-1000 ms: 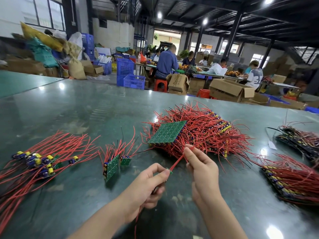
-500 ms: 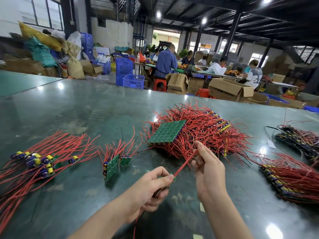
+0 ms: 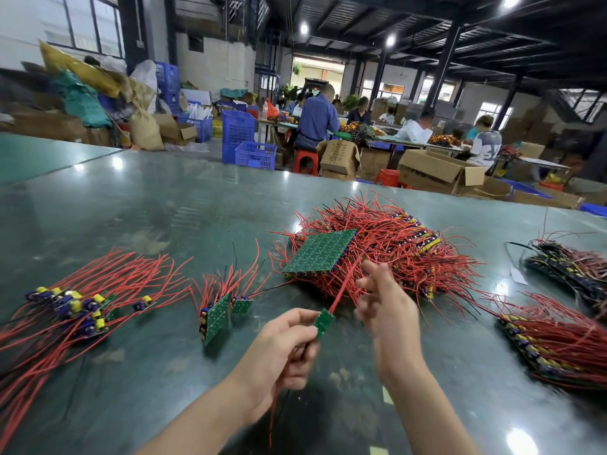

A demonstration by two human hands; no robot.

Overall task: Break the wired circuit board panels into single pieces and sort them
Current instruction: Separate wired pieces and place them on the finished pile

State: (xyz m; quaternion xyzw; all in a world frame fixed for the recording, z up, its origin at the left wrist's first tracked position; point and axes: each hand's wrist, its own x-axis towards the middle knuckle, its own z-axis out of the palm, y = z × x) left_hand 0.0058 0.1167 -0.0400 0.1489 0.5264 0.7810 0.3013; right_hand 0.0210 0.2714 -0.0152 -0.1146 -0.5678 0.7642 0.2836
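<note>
My left hand pinches a small single green board above the table, near the middle. Its red wire runs up and to the right. My right hand hovers just right of that wire with blurred, spread fingers and grips nothing that I can see. Behind the hands lies a big heap of red-wired panels with a square green panel on top. A partial panel stands on edge to the left. Loose single pieces with red wires lie at the far left.
The dark green glossy table stretches far back. Two more stacks of wired panels sit at the right and far right. Beyond the table are cardboard boxes, blue crates and seated people at another bench.
My right hand pinched the red wire and slid up along it; now its fingers have spread off it. My left hand has turned, so the small green board shows between its fingers.
</note>
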